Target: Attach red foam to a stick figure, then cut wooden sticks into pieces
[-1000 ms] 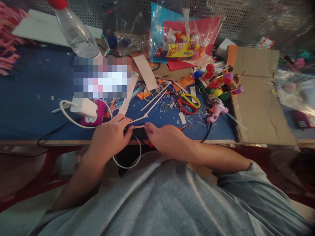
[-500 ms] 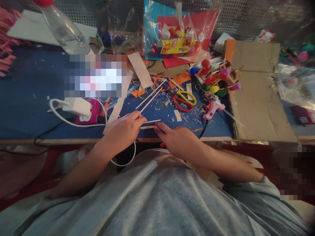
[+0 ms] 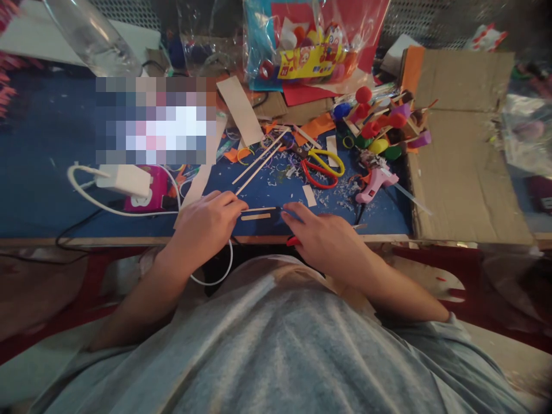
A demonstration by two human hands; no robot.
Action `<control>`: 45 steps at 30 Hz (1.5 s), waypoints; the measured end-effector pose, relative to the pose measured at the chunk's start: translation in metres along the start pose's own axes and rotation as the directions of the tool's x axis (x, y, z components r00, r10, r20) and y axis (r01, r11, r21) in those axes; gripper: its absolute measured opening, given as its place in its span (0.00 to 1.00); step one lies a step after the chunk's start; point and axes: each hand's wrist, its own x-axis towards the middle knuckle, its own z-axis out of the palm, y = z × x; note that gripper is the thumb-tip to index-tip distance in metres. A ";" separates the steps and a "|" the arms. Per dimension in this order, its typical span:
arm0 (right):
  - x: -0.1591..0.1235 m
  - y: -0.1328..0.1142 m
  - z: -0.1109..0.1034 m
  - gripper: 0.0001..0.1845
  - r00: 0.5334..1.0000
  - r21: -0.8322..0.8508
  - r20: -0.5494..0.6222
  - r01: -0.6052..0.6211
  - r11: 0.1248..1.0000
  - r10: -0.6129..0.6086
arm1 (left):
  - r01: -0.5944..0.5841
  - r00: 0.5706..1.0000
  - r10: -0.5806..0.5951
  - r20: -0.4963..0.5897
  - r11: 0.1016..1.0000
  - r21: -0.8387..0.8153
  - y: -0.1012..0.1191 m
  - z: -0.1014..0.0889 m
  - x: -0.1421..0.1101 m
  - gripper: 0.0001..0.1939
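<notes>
My left hand (image 3: 206, 225) rests at the near edge of the blue table (image 3: 52, 172), fingers curled and pinching the left end of a thin wooden stick (image 3: 259, 209). A short flat stick (image 3: 256, 217) lies just below it on the table. My right hand (image 3: 328, 238) lies on the table to the right, index finger stretched toward the sticks' right end, a red-handled tool (image 3: 292, 241) showing beneath its palm. Two longer thin sticks (image 3: 259, 164) lie beyond.
Red-and-yellow scissors (image 3: 321, 168), a pink glue gun (image 3: 374, 184), a stick-and-ball model (image 3: 383, 126), a cardboard sheet (image 3: 461, 167), a white charger (image 3: 123, 179) with cable, a clear bottle (image 3: 90, 34) and a bag of craft items (image 3: 306, 46) crowd the table.
Both hands have moved forward from the table's edge onto the table. The short stick that lay between the fingertips now lies flat on the table, and my right index finger has stretched out.
</notes>
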 end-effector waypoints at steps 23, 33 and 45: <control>0.022 -0.016 -0.006 0.27 0.989 0.035 -0.094 0.118 0.992 -0.114 | -0.328 0.804 -0.184 -0.565 0.656 -0.680 0.003 -0.008 0.007 0.05; 0.041 -0.018 -0.022 0.16 0.986 0.172 -0.164 -0.005 0.985 0.033 | -0.240 0.927 -0.171 -0.334 0.413 -0.878 0.000 -0.001 0.009 0.06; 0.019 0.008 -0.023 0.34 0.729 0.506 -0.636 0.145 0.850 0.253 | -0.140 0.986 -0.026 -0.163 0.390 -0.910 0.015 -0.001 -0.006 0.12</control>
